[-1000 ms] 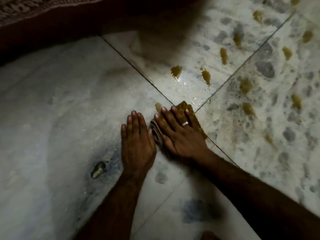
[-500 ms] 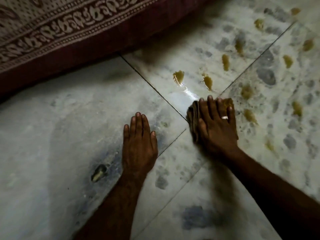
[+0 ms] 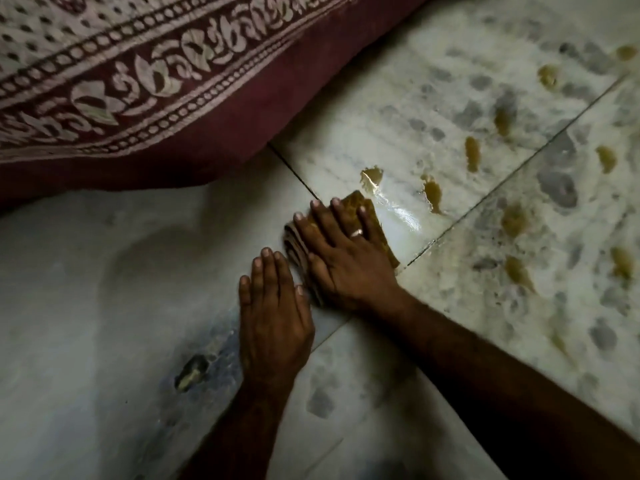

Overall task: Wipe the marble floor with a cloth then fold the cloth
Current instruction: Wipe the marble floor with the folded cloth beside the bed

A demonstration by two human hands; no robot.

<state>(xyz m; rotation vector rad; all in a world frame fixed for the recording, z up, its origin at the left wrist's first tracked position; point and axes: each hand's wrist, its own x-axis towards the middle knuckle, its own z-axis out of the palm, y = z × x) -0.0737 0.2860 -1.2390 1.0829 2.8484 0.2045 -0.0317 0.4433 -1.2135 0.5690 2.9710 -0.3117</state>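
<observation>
The right hand lies flat with straight fingers, pressing the brown cloth onto the marble floor beside a wet smear; the left hand rests flat on the floor, holding nothing

A: any text or labels to read here?
B: nope, nothing readable. the border on the maroon fabric is just pale leafy swirls and dots, no letters.
</observation>
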